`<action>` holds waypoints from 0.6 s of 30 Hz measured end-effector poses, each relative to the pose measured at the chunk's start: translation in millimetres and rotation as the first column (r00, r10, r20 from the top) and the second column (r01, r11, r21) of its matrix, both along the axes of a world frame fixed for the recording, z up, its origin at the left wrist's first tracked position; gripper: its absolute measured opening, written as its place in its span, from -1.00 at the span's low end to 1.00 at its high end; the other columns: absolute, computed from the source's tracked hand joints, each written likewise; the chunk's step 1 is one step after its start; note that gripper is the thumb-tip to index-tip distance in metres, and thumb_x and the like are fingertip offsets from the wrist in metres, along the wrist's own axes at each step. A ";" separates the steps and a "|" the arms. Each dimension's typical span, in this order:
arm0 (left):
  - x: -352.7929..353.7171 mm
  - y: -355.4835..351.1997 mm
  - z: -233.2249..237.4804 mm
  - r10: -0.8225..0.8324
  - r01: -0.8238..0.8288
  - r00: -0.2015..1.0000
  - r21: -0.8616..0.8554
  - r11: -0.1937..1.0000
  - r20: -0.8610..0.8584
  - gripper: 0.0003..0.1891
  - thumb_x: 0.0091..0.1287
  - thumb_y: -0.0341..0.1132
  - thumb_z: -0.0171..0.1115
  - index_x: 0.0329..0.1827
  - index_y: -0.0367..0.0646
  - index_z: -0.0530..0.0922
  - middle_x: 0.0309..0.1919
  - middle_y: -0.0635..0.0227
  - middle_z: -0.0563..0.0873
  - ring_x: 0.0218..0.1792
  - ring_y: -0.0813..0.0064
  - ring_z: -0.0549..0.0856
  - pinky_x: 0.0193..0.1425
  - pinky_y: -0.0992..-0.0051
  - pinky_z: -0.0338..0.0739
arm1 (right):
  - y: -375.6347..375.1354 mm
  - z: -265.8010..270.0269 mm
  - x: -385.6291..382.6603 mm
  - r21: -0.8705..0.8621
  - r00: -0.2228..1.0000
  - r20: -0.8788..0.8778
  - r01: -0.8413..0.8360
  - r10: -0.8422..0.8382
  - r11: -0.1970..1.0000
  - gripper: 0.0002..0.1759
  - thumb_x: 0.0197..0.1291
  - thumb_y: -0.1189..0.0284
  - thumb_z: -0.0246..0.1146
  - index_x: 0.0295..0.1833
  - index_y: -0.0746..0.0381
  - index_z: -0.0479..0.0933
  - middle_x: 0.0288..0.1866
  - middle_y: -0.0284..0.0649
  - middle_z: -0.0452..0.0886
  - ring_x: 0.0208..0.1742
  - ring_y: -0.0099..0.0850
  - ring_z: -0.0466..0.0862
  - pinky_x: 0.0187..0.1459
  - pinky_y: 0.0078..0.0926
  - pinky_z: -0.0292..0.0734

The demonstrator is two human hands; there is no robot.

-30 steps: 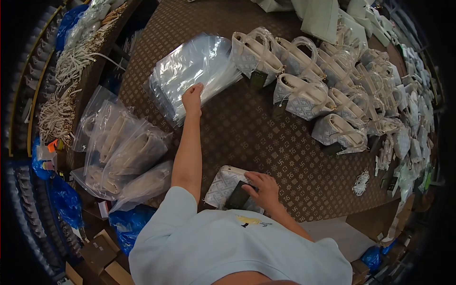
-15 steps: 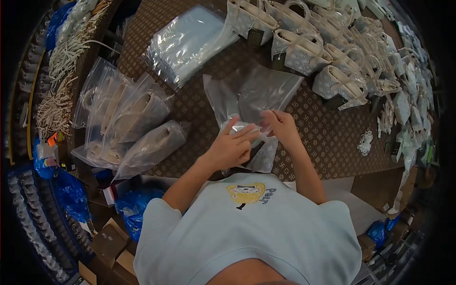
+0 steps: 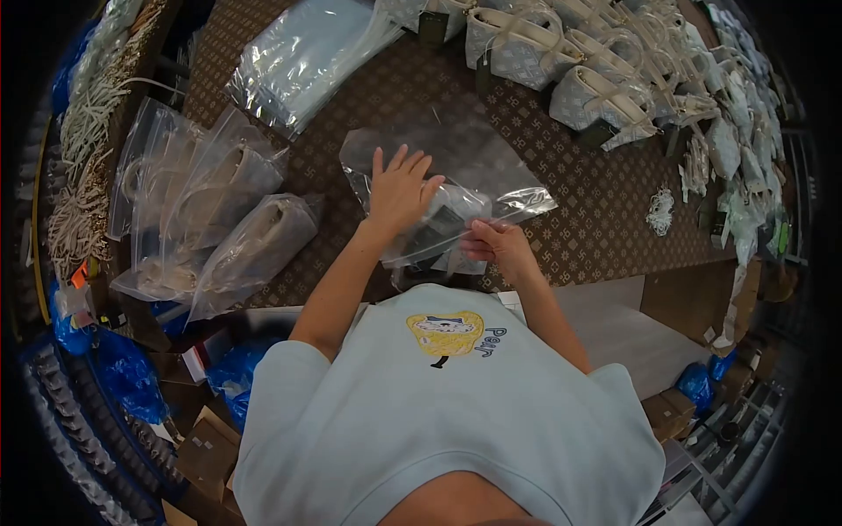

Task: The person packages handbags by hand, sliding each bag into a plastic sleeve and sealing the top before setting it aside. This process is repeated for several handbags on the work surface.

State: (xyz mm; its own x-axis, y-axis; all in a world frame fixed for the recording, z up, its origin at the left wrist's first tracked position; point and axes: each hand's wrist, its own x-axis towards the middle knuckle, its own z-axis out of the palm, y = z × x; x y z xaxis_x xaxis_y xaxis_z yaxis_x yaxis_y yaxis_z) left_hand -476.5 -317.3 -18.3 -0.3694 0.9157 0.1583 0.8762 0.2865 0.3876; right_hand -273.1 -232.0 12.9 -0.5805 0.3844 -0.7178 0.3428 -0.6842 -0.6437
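A clear plastic bag (image 3: 478,167) lies spread on the patterned brown table (image 3: 579,219) in front of me. My left hand (image 3: 401,188) rests flat on it with fingers spread, pressing the bag down. My right hand (image 3: 495,241) pinches the bag's near edge. A small white patterned handbag (image 3: 438,230) with a dark tag sits under or inside the bag between my hands; which of the two I cannot tell.
A stack of empty clear bags (image 3: 303,57) lies at the far left. Bagged handbags (image 3: 219,223) are piled on the left. Several unbagged white handbags (image 3: 561,66) crowd the far right. White cords (image 3: 83,167) fill a tray at the left edge.
My left hand took a clear bag from the stack and brought it near. Both hands worked the bag's mouth, and now my left hand presses flat on it over the handbag.
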 end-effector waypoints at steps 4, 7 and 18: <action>-7.4 -8.3 -1.1 0.020 -0.015 0.998 0.077 0.997 -0.059 -0.53 0.35 0.04 0.01 0.08 -0.14 0.53 0.17 0.28 0.54 0.31 0.16 0.37 0.41 -0.10 -0.10 | -13.7 6.6 -7.0 0.067 0.995 0.101 -0.029 0.022 0.997 -0.66 0.27 0.29 0.21 -0.03 0.36 0.53 -0.21 -0.14 0.66 -0.26 -0.44 0.69 -0.25 -0.55 0.66; -7.0 -11.7 15.1 0.054 -0.036 0.992 0.159 0.987 -0.110 -0.55 0.30 0.02 0.10 0.07 -0.12 0.54 0.14 0.30 0.56 0.29 0.19 0.39 0.42 -0.10 -0.12 | -21.8 10.7 -12.9 0.009 0.994 -0.061 0.092 -0.092 0.996 -0.70 0.27 0.29 0.23 -0.09 0.34 0.55 -0.24 -0.18 0.66 -0.26 -0.45 0.69 -0.25 -0.53 0.65; 36.7 -54.4 74.1 -0.119 0.095 0.986 0.194 0.976 0.115 -0.66 0.04 -0.27 0.38 -0.07 0.03 0.60 -0.23 0.47 0.61 -0.04 0.44 0.55 0.41 0.03 0.00 | -27.2 8.7 -37.5 0.238 0.927 -0.366 0.180 -0.084 0.954 -0.81 0.24 0.35 0.27 -0.30 0.26 0.55 -0.40 -0.32 0.63 -0.40 -0.64 0.57 -0.34 -0.68 0.46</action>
State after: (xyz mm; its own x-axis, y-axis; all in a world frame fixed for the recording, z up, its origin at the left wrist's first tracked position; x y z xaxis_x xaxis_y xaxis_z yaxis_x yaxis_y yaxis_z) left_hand -439.8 -371.7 55.9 -0.2986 0.9094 0.2895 0.8387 0.1053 0.5342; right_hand -310.6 -259.2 21.6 -0.7049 0.6212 -0.3424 -0.0173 -0.4976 -0.8672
